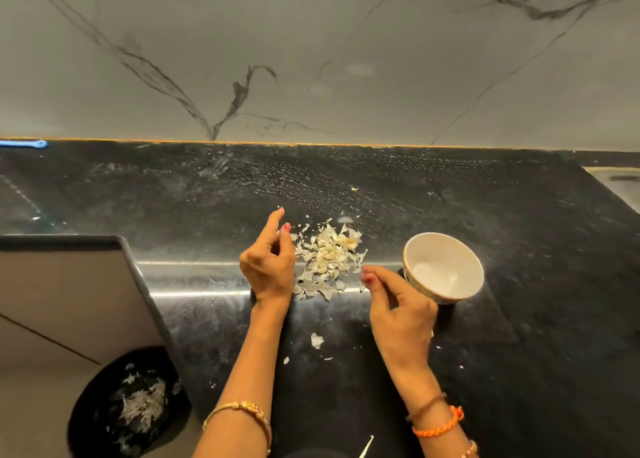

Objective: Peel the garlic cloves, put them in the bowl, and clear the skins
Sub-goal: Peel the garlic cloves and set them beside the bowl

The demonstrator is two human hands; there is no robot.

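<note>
At the left, the black bin [128, 405] below already holds some skins. Our left hand [268, 263] and right hand [398, 305], fingers loosely curled and holding nothing, flank the skin pile [329, 257] on the tabletop [519, 232]. The bowl [443, 267] looks empty; clearing remains.

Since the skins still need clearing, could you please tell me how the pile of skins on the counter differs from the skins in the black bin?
The counter pile lies heaped between both hands on the black counter, beside the bowl; the bin skins lie below counter level, inside the black bin. The counter pile looks chunkier and cream-tinted; the bin skins look finer and paler. Both are dry, papery garlic skins.
</note>
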